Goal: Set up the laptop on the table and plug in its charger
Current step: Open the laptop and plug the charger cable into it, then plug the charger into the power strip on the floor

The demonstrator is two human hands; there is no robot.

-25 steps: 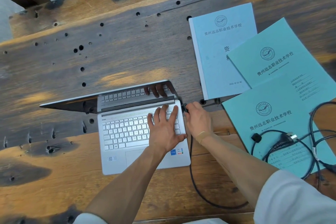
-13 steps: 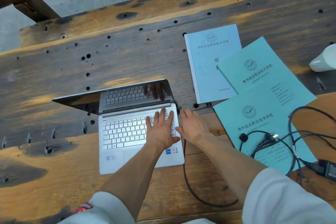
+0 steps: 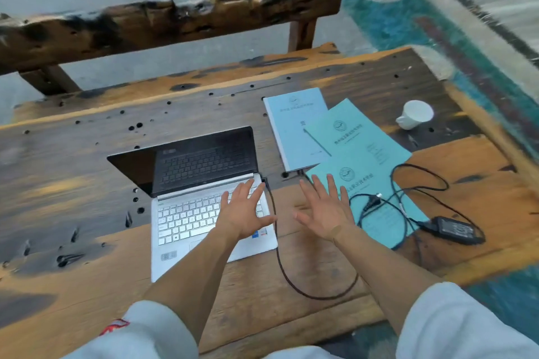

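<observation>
Booklets, three pale blue ones fanned out, lie just past the right fingertips, and a white cup sits well beyond them near the table edge. Right of those fingers the charger brick rests on the wood, its cable coiling over the nearest booklet and looping back between the two hands to the laptop's right edge, close by the left fingertips; the plug there is too small and dark to tell whether it is seated. Laptop stands open under the left fingers, screen black, mirroring the keys. Motion blur smears the printing on the booklets and the floor beyond, and a bench past the table is cut off at the left. Left hand hovers palm down over the right side of the keyboard, fingers spread, gripping nothing. Right hand hangs palm down over bare wood beside the laptop, fingers fanned wide, empty too. Both forearms reach in from white sleeves at the bottom edge.
</observation>
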